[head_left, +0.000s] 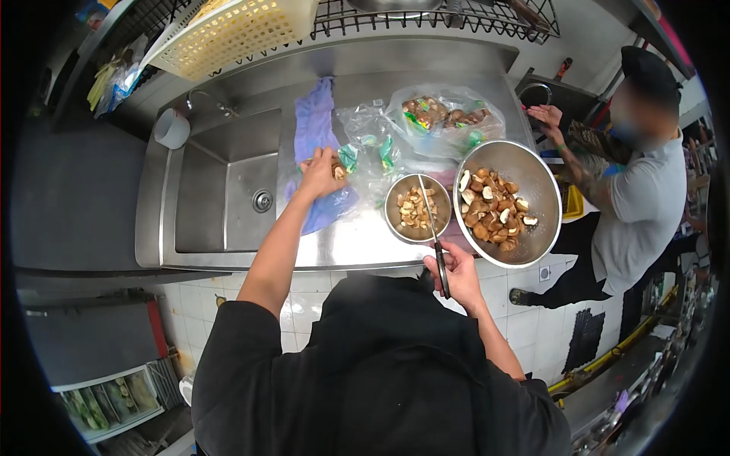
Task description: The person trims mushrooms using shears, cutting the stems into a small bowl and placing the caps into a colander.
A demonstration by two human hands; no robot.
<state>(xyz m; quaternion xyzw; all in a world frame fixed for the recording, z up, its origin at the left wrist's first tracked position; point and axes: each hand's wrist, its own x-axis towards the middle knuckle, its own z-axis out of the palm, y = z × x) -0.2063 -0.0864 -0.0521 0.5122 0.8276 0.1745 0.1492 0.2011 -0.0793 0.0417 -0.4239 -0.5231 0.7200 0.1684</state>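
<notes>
My left hand (318,173) reaches over the left part of the counter, its fingers curled round brown mushrooms (339,172) that it partly hides. Beneath it lies a crumpled purple sheet (313,114), cloth or plastic. In my right hand (460,275), closed on the black handle, is a knife (427,205); its blade lies across the small steel bowl (391,220). That bowl holds cut mushroom pieces (414,207). Right of it, a large steel bowl (541,190) contains many brown mushrooms (494,213), several showing pale undersides.
Clear plastic bags (369,125) with green print lie behind the small bowl, one bag (487,133) holding packed mushrooms. A sink (228,190) is at left, with a white container (172,129) on its corner. A co-worker (646,190) stands at right. A wire shelf (426,23) hangs above.
</notes>
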